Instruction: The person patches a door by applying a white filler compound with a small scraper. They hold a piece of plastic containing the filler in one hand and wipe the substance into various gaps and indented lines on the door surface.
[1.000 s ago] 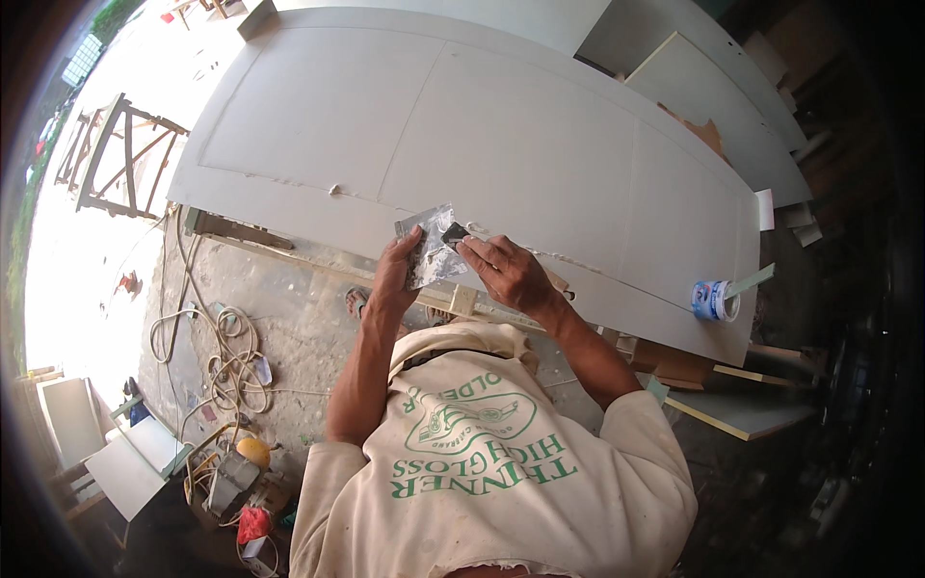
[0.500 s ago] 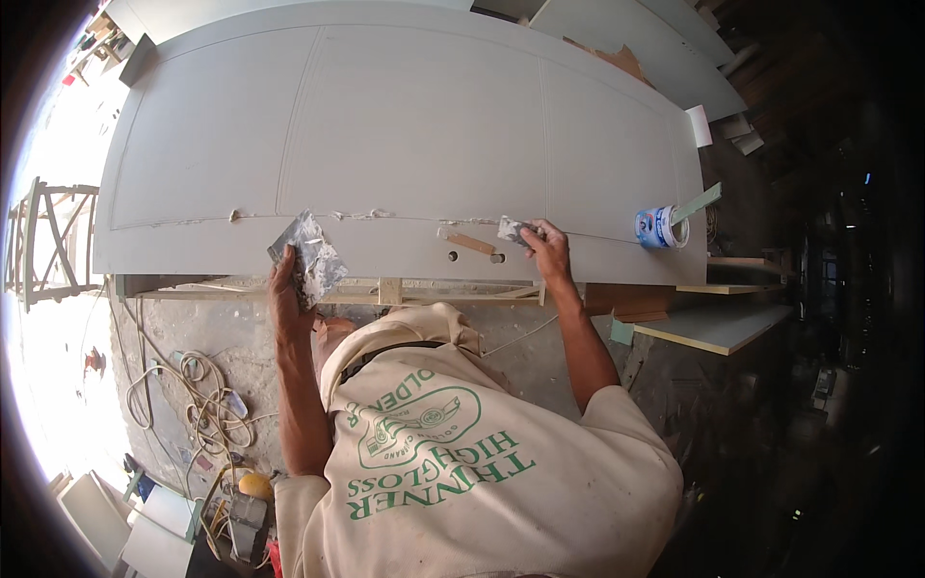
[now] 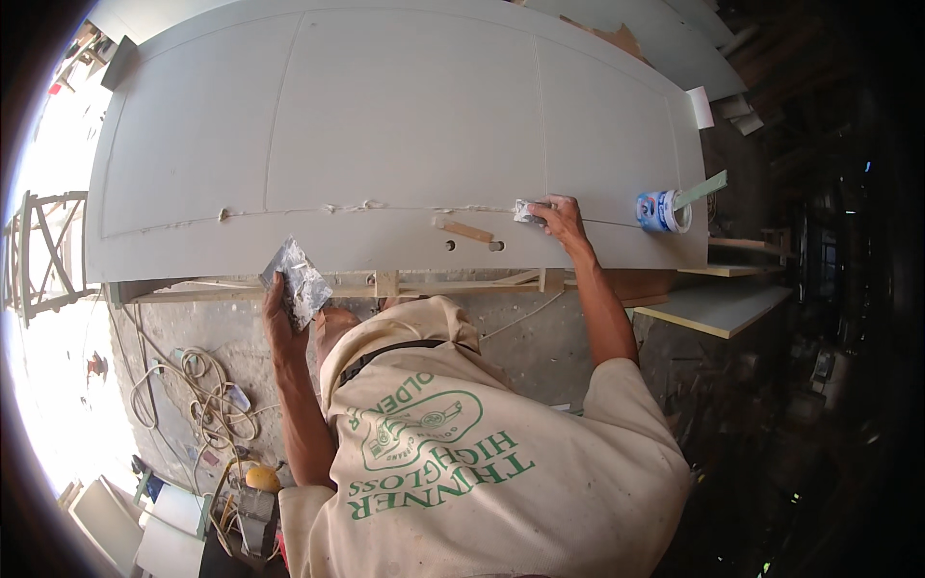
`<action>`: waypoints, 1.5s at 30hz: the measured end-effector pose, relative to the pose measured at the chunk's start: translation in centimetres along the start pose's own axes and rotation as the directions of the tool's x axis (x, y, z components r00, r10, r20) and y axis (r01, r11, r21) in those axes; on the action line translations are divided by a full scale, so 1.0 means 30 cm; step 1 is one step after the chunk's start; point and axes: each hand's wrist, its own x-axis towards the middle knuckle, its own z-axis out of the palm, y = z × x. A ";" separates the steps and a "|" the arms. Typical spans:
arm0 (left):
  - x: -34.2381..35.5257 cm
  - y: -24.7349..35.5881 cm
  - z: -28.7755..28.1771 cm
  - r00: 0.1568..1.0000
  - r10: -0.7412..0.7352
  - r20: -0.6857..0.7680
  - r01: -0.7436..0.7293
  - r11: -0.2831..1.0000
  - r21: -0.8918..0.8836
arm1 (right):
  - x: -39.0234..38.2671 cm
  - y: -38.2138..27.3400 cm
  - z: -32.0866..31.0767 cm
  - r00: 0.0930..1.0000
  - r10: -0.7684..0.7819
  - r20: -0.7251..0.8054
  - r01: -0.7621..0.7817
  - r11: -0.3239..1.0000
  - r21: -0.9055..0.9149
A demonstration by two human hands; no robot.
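A large grey door panel (image 3: pixel 405 116) with thin grooves lies flat in front of me. My left hand (image 3: pixel 280 316) grips a square metal plate (image 3: pixel 300 279) smeared with whitish putty, held by the panel's near edge. My right hand (image 3: pixel 563 221) is closed on a small putty scraper (image 3: pixel 526 211), whose blade is against the long near groove. Dabs of putty (image 3: pixel 366 204) lie along that groove to the left of the scraper. Nearer me, a brown strip (image 3: pixel 464 230) shows on the panel beside two round holes.
An open tub (image 3: pixel 661 211) with a green stick (image 3: pixel 701 189) in it stands at the panel's right end. Wooden supports (image 3: pixel 386 283) hold the panel up. Coiled cables (image 3: pixel 212 395) lie on the floor at left. More boards (image 3: pixel 718 306) jut out at right.
My right hand has moved right and away from me, bringing the scraper onto the groove. My left hand has drawn a little nearer to me with the metal plate.
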 end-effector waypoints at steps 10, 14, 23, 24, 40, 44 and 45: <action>-0.019 0.039 -0.149 0.993 0.073 -0.092 -0.081 0.992 -0.092 | -0.009 -0.234 0.331 0.970 -0.214 0.111 0.229 0.962 -0.148; -0.019 0.060 -0.224 0.997 0.070 -0.026 -0.073 0.987 -0.142 | -0.008 -0.334 0.516 0.948 -0.280 0.153 0.302 0.942 -0.149; -0.085 0.177 -0.350 0.977 0.149 -0.152 -0.181 0.956 -0.229 | -0.027 -0.584 0.939 0.918 -0.346 0.193 0.368 0.925 -0.093; -0.095 0.194 -0.354 0.975 0.153 -0.162 -0.191 0.950 -0.249 | -0.005 -0.580 0.988 0.905 -0.381 0.189 0.404 0.909 -0.102; -0.156 0.451 -0.649 0.931 0.243 -0.273 -0.318 0.906 -0.279 | -0.083 -0.780 1.201 0.895 -0.412 0.173 0.418 0.908 -0.002; -0.162 0.485 -0.730 0.936 0.237 -0.260 -0.312 0.900 -0.305 | -0.073 -0.835 1.217 0.922 -0.325 0.213 0.346 0.936 -0.071; -0.165 0.490 -0.750 0.939 0.234 -0.253 -0.308 0.899 -0.311 | -0.079 -0.846 1.227 0.927 -0.311 0.208 0.332 0.941 -0.071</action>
